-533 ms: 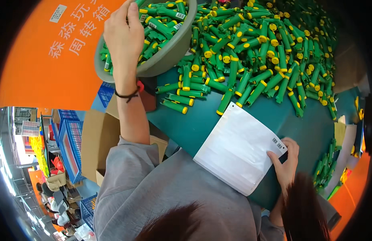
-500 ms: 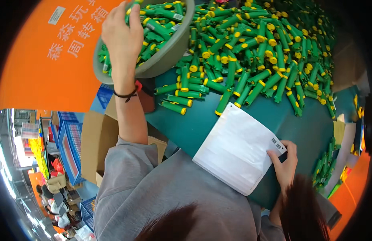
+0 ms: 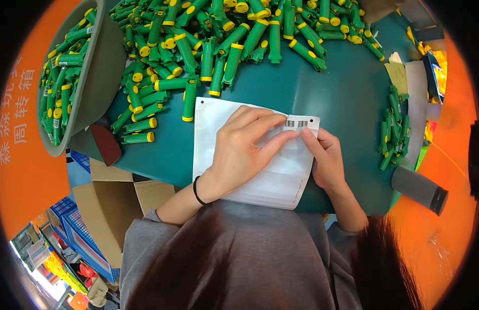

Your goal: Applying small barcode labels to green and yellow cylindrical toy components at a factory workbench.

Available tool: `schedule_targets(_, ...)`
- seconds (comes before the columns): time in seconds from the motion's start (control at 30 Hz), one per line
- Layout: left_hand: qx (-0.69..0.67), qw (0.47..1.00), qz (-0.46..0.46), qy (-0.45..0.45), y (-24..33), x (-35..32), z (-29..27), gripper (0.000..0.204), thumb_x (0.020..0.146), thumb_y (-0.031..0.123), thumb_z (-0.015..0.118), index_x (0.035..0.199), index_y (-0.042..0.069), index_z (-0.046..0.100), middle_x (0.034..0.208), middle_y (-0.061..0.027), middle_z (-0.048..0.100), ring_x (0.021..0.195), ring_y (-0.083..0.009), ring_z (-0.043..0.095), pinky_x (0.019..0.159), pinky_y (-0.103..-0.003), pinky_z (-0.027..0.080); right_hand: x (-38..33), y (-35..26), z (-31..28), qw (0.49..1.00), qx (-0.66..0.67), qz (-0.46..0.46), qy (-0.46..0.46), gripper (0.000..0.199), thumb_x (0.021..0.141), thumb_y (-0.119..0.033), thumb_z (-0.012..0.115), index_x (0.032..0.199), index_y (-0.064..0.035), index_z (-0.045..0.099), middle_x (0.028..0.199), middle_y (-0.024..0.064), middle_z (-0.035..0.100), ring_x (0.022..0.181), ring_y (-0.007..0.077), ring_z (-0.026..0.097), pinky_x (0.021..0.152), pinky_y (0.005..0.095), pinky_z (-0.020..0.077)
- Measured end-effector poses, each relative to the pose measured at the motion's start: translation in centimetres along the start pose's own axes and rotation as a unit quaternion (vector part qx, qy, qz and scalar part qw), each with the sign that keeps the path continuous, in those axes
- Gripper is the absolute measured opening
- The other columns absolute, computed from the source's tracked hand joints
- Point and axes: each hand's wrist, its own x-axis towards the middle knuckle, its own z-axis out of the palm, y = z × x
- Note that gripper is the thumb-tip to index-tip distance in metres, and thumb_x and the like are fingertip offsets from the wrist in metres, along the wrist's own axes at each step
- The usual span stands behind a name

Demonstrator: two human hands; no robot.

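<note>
A white label sheet, apparently layered, lies over the green table's near edge against my body. Two small barcode stickers show at its far right corner. My right hand grips that corner, thumb on top and fingers mostly hidden beyond the edge. Over the sheet's middle stretches my left hand, with a black band on its wrist. Its thumb and forefinger reach to the barcode stickers with a gap between them. Nothing shows in that gap. Beyond the sheet lie many green tubes with yellow caps.
A grey-green basin full of similar tubes stands at the left. Below it are a dark red-brown piece and an open cardboard box. More green pieces lie at the right, above a grey cylinder.
My left hand has come from the basin down to the sheet's barcode corner. The view has shifted rightward. My right hand still grips the sheet's corner.
</note>
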Motion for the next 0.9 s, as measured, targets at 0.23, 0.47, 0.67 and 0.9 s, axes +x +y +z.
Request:
schedule_targets(0.23,-0.136,0.983,-0.122,-0.004,0.7,-0.5,0.1,0.020,0.073,0.006,0.084,0.091,0.004,0.075,0.092,-0.0053,0.072,0.081,-0.0142,0.063,0.068,-0.027,0.051,-0.8,0.2,0.7,0.993,-0.064,-0.095,-0.001,0.022,0.099,-0.015,0.062,0.111,0.0019,0.070,0.101,0.0039,0.069,0.090,0.0086,0.062,0.079,0.0243,0.0487)
schedule_targets(0.47,-0.106,0.987,-0.123,0.008,1.2,-0.5,-0.2,0.020,0.073,0.007,0.084,0.091,0.006,0.075,0.088,-0.0047,0.072,0.081,-0.0157,0.064,0.067,-0.028,0.052,-0.6,0.3,0.4,0.996,-0.054,-0.065,0.020,0.024,0.099,-0.015,0.061,0.112,0.0040,0.067,0.105,0.0082,0.070,0.093,0.0120,0.063,0.083,0.0272,0.0496)
schedule_targets(0.67,-0.102,0.991,-0.072,0.038,0.8,-1.1,0.3,0.017,0.072,0.005,0.083,0.088,0.006,0.075,0.088,-0.0049,0.072,0.079,-0.0180,0.064,0.066,-0.029,0.051,-0.6,0.3,1.0,0.989,-0.076,-0.127,0.008,0.022,0.098,-0.013,0.061,0.109,0.0050,0.069,0.112,0.0102,0.068,0.098,0.0124,0.061,0.086,0.0269,0.0474)
schedule_targets(0.9,-0.057,0.997,-0.016,0.042,1.0,-0.9,0.1,0.016,0.072,0.005,0.083,0.086,0.007,0.075,0.087,-0.0035,0.072,0.076,-0.0184,0.063,0.065,-0.029,0.050,-0.8,0.3,0.9,0.991,-0.059,-0.115,0.015,0.022,0.098,-0.013,0.061,0.108,0.0046,0.069,0.112,0.0107,0.068,0.100,0.0129,0.061,0.090,0.0267,0.0459)
